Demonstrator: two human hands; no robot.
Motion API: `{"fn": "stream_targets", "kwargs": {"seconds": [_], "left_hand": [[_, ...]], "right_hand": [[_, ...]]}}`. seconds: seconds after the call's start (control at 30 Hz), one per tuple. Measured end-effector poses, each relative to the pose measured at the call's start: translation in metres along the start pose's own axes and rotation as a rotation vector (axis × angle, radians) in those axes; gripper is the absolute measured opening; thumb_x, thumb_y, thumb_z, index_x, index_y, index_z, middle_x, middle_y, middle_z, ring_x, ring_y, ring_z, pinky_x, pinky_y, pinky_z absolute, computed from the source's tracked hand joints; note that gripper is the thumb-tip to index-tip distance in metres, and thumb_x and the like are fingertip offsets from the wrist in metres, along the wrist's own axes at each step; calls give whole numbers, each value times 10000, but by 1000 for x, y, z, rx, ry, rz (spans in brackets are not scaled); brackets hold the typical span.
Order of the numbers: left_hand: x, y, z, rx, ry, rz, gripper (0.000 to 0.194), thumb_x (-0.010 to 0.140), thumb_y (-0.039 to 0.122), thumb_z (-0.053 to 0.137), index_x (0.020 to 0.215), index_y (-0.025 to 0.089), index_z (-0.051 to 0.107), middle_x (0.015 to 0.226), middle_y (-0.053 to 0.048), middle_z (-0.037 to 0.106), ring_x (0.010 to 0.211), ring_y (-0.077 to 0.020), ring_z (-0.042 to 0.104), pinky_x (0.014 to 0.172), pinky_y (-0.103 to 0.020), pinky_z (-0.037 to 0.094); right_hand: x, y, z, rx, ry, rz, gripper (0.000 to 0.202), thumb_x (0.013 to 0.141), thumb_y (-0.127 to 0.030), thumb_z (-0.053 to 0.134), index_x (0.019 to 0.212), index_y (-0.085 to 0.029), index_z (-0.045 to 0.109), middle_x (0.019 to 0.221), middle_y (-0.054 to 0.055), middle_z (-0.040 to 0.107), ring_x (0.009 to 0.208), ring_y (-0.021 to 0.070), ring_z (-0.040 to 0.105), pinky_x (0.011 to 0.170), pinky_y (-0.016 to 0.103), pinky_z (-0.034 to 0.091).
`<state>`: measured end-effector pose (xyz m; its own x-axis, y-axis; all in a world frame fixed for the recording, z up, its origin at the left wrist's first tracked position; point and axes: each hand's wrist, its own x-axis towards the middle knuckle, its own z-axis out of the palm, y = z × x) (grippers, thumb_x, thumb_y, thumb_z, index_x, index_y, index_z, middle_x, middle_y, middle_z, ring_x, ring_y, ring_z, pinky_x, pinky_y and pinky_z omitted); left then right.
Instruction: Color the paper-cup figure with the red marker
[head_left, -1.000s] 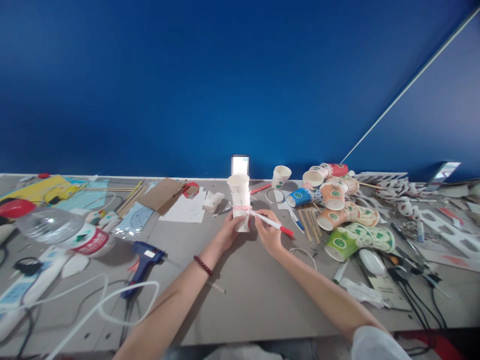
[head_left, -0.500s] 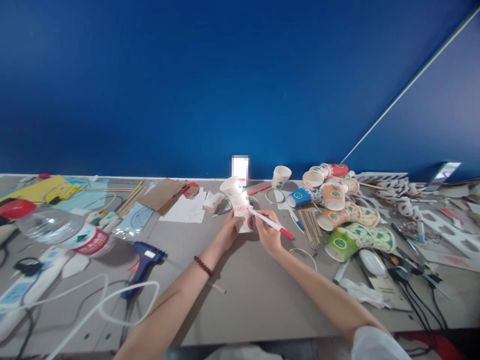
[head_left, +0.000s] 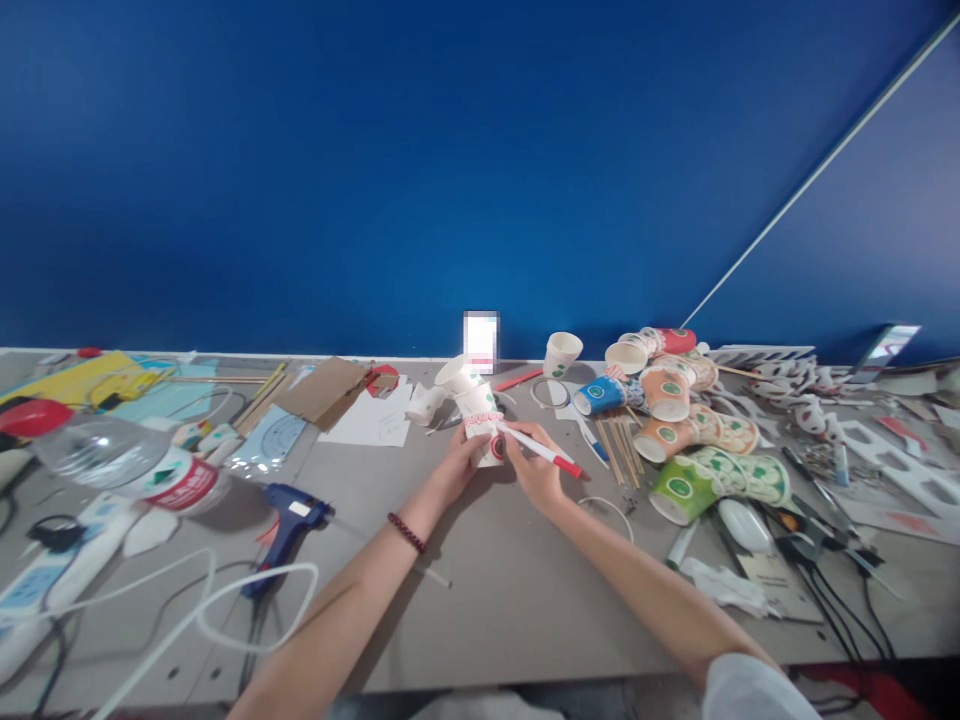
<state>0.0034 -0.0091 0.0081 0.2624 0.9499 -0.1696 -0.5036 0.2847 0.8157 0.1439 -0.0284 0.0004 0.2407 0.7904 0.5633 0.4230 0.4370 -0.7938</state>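
At the middle of the tabletop [head_left: 450, 640], a marker [head_left: 544, 448] is held to a leaning stack of paper cups [head_left: 484, 404]

In front of a blue wall [head_left: 450, 180], the person's left hand [head_left: 456, 465] curls around the lower part of the stack, which tilts to the left with its open mouth upward. The right hand [head_left: 538, 468] pinches the white marker, its red end pointing back toward the forearm and its tip at the side of the lowest cup, near a red patterned band; whether tip and paper touch cannot be told. A dark red bead bracelet [head_left: 406, 532] circles the left wrist. Behind the stack a lit screen [head_left: 481, 335] shows, its content blurred.

To the right, a white cup [head_left: 561, 355] stands upright near the wall. Wooden sticks [head_left: 619, 452] lie beside a group of coloured cups, among them a blue cup [head_left: 598, 394] and a green cup [head_left: 682, 488], both on their sides. To the left are a sheet of paper [head_left: 367, 424], a piece of cardboard [head_left: 324, 392], a blue glue gun [head_left: 283, 530] and a clear bottle [head_left: 105, 455] with a red cap, lying down near a power strip [head_left: 30, 590]
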Motion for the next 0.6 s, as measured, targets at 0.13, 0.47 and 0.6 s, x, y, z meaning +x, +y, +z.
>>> {"fn": "stream_targets", "kwargs": {"seconds": [0.13,0.47,0.6], "left_hand": [[-1,1,1,-14,-5,-11,450,694,274,796,1120,168,702,1120,-117,733,1036,-271,671,956,-400,495],[0,1,0,-7,-11,-19,404,696,266,801,1087,203,719,1123,-101,746,1073,-295,665,958,-402,490],[-2,2,1,-22,-27,-17,431,704,255,805,1117,175,714,1140,-120,740,1073,-295,667,946,-389,494]], "right_hand": [[-1,1,0,-5,-7,23,121,860,-318,636,885,-228,713,822,43,770,738,214,718,737,364,588],[-2,4,1,14,-27,33,125,853,-314,641,895,-223,717,858,55,777,769,221,729,757,375,592],[-2,3,0,14,-42,43,139,860,-319,640,918,-225,723,896,60,780,799,224,733,779,381,595]]}}
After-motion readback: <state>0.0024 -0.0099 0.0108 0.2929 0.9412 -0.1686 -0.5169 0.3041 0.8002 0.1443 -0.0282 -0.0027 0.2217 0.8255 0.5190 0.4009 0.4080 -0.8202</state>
